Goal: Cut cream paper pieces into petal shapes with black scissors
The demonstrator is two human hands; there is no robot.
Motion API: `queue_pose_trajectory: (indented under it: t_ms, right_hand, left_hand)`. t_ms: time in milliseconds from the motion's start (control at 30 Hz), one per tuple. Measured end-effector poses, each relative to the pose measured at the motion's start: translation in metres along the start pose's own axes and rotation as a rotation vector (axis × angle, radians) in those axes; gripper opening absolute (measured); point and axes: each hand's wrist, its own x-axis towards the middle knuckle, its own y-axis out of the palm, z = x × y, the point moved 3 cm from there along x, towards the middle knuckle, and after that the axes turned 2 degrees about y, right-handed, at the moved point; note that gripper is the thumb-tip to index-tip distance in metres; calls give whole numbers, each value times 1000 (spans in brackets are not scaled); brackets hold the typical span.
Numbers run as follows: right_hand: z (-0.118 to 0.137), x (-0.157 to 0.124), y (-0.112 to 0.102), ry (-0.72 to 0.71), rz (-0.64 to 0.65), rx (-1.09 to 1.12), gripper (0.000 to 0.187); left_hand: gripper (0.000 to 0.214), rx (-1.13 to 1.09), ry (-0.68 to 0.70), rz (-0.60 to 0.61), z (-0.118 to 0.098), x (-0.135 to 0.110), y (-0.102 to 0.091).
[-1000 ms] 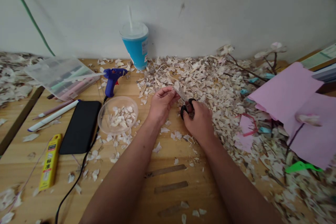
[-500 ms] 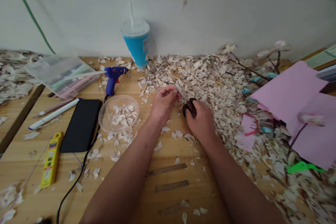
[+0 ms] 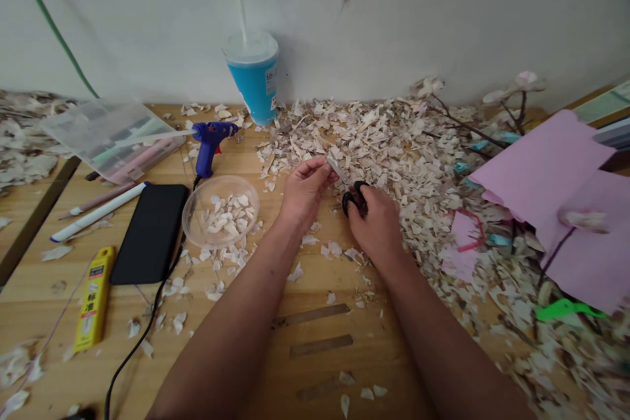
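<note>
Below a plain grey wall (image 3: 172,20), a wooden desk (image 3: 325,287) is strewn with pale flakes (image 3: 371,134). At its middle, just in front of the main heap, a single flake (image 3: 332,159) is pinched between the thumb and fingers of the left hand (image 3: 304,190), while scissors (image 3: 347,203) are gripped by their black handles in the right hand (image 3: 377,223), the blades being pointed at that flake. Loose scraps (image 3: 331,249) are scattered just below. To the left, small pieces (image 3: 229,213) have been collected in a clear bowl (image 3: 193,223), so part of the work may be judged done; far more is left in the heap, and the pinched flake seems unfinished. Around the bowl are set a glue gun (image 3: 209,144) and a phone (image 3: 150,233); a blue cup (image 3: 253,88) is stood near the wall, and pink sheets (image 3: 546,164) are laid at far right. Whether the blades are parted cannot be told, since their tips are lost against the flake. Most of the right fingers are hidden, the contents of the cloudy box (image 3: 105,134) are only dimly made out, and a dark object (image 3: 84,414) is cut off at the bottom edge.
</note>
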Motion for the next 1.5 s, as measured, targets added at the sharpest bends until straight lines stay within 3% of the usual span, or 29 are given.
queue_pose_trajectory:
  t_ms: [333,1033,1500]
  right_hand:
    - [-2,1,1,-4,3,26,19]
    - [-2,1,0,5,2,24,19]
    - [-4,1,1,11,18,46,18]
  left_hand:
    - [21,-18,33,43,1,0,1]
    - [14,83,21,3,-4,-1,3]
    - [19,207,102,94,-5,6,-5]
